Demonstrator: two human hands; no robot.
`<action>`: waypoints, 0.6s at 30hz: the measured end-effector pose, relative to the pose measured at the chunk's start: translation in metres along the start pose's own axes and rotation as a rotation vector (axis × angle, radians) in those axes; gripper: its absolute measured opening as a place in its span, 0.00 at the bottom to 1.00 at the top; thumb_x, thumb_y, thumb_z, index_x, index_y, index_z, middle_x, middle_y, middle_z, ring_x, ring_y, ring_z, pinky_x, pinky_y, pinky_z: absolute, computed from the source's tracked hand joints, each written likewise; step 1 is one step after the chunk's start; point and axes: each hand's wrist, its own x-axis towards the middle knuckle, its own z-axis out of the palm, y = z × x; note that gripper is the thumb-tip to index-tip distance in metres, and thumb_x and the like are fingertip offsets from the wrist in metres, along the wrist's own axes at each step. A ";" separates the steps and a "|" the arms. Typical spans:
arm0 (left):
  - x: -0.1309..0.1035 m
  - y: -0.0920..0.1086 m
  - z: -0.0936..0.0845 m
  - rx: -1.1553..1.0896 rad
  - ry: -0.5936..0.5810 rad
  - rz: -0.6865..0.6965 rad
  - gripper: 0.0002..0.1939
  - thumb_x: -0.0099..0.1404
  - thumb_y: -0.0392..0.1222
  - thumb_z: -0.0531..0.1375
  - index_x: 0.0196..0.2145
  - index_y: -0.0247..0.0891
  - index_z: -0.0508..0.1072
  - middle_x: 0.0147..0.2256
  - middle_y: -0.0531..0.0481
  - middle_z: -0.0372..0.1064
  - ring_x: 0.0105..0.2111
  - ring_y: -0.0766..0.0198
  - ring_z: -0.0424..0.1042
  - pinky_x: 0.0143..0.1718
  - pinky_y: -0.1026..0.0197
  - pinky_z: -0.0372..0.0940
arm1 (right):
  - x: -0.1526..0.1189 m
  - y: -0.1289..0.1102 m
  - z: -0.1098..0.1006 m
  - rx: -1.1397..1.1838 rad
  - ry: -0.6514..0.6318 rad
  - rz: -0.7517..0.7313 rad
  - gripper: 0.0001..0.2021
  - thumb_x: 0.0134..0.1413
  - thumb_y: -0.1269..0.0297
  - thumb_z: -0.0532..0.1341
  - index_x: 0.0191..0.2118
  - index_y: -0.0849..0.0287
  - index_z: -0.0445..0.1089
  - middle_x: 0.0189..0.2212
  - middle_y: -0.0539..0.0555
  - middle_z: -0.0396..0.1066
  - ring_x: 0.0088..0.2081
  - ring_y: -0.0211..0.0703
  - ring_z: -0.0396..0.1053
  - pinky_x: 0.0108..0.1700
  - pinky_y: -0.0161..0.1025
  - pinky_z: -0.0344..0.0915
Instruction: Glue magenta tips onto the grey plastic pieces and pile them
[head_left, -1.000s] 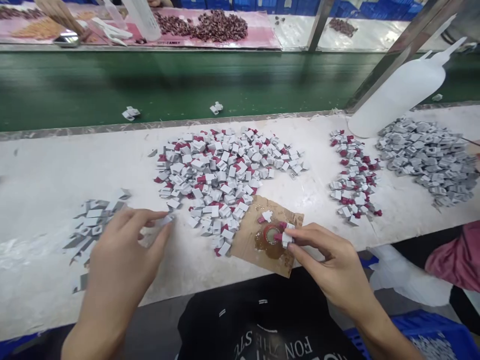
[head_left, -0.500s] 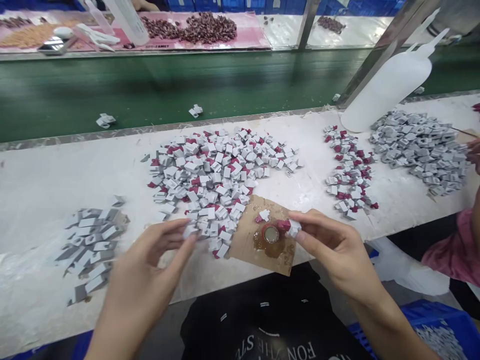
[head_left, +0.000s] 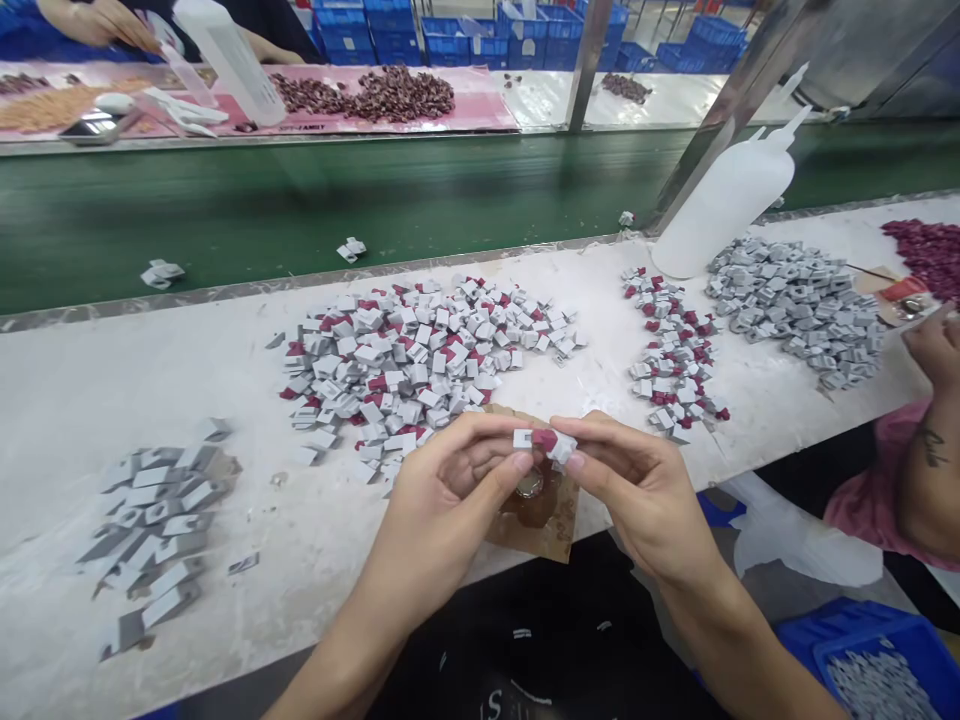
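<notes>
My left hand pinches a small light-grey plastic piece between thumb and fingers. A grey plastic piece with a maroon part is pinched in my right hand. The maroon end meets the grey piece, though how far one sits inside the other cannot be made out. Below both hands lies a brown cardboard sheet, wet with liquid around a small round metal-looking cap. Just beyond my left hand spreads a pile of grey and maroon pieces.
Plain grey pieces lie at left. A grey-and-maroon row, a grey heap and a white squeeze bottle stand at right. Behind runs a green belt. A co-worker's arm is at right, above a blue crate.
My left hand has moved right from the pile's edge with its grey piece, bringing it against the maroon part in my right hand. The view has tilted up and shifted right.
</notes>
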 end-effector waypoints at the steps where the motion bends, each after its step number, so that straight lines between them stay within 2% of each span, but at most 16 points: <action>1: 0.000 -0.001 0.000 0.000 0.001 0.006 0.05 0.73 0.45 0.72 0.46 0.47 0.87 0.47 0.48 0.87 0.47 0.54 0.89 0.50 0.55 0.85 | 0.000 -0.001 0.000 -0.016 -0.003 0.001 0.10 0.70 0.58 0.77 0.54 0.42 0.90 0.47 0.54 0.88 0.46 0.50 0.89 0.49 0.45 0.88; 5: -0.001 -0.001 0.001 0.054 -0.015 0.020 0.05 0.73 0.45 0.72 0.46 0.49 0.88 0.45 0.49 0.86 0.46 0.54 0.88 0.52 0.55 0.85 | 0.004 -0.009 0.002 -0.039 -0.046 0.023 0.09 0.68 0.60 0.78 0.52 0.45 0.91 0.42 0.54 0.87 0.42 0.48 0.88 0.44 0.42 0.88; 8: -0.002 0.005 -0.002 0.133 0.013 0.041 0.05 0.73 0.47 0.72 0.46 0.49 0.88 0.48 0.48 0.86 0.48 0.53 0.87 0.52 0.54 0.85 | 0.012 -0.017 0.004 -0.025 -0.085 0.014 0.09 0.66 0.59 0.79 0.50 0.47 0.91 0.41 0.54 0.88 0.43 0.49 0.89 0.46 0.43 0.89; 11: 0.007 0.017 -0.012 0.251 0.034 0.081 0.07 0.72 0.50 0.72 0.45 0.49 0.86 0.46 0.47 0.86 0.47 0.50 0.87 0.47 0.53 0.85 | 0.030 -0.025 0.004 -0.048 -0.182 0.055 0.12 0.65 0.54 0.79 0.52 0.48 0.91 0.46 0.55 0.89 0.45 0.52 0.89 0.49 0.49 0.89; 13: 0.023 0.028 -0.023 0.391 0.038 0.129 0.08 0.71 0.51 0.71 0.45 0.49 0.85 0.44 0.46 0.85 0.44 0.50 0.86 0.43 0.52 0.85 | 0.054 -0.031 -0.001 -0.112 -0.278 0.066 0.16 0.64 0.52 0.80 0.55 0.47 0.89 0.50 0.55 0.89 0.49 0.54 0.89 0.52 0.53 0.89; 15: 0.047 0.042 -0.035 0.559 0.074 0.182 0.09 0.70 0.51 0.70 0.44 0.49 0.85 0.43 0.45 0.85 0.42 0.49 0.85 0.43 0.50 0.84 | 0.092 -0.036 -0.013 -0.302 -0.278 0.022 0.20 0.66 0.53 0.78 0.61 0.44 0.87 0.56 0.55 0.88 0.50 0.52 0.88 0.53 0.55 0.89; 17: 0.079 0.056 -0.046 0.689 0.149 0.211 0.08 0.68 0.49 0.70 0.43 0.48 0.84 0.43 0.45 0.85 0.43 0.48 0.84 0.46 0.47 0.83 | 0.144 -0.041 -0.029 -0.628 -0.104 -0.051 0.22 0.70 0.57 0.74 0.67 0.43 0.83 0.62 0.57 0.84 0.48 0.51 0.87 0.53 0.56 0.88; 18: 0.098 0.063 -0.051 0.729 0.193 0.210 0.07 0.66 0.47 0.69 0.42 0.48 0.84 0.43 0.44 0.86 0.43 0.47 0.84 0.48 0.46 0.82 | 0.173 -0.043 -0.038 -0.823 0.045 -0.089 0.22 0.72 0.60 0.72 0.67 0.45 0.82 0.65 0.58 0.82 0.48 0.51 0.86 0.55 0.56 0.87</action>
